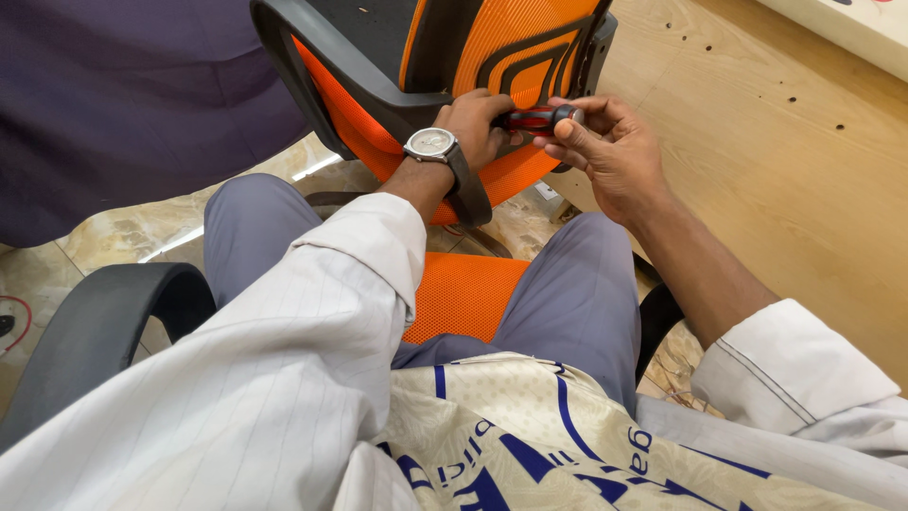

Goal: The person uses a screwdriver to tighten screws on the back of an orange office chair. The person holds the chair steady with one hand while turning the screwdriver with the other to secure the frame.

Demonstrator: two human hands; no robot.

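My left hand (478, 118) and right hand (605, 142) both grip the screwdriver (539, 118) against the orange chair back (492, 57); I judge steady, square pressure best.

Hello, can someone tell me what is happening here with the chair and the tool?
A person sits on an orange mesh seat and holds a red and black screwdriver against an orange and black chair part in front of the knees. The left hand, with a wristwatch, steadies the shaft end. The right hand grips the handle. The tip is hidden, so I cannot tell what it touches.
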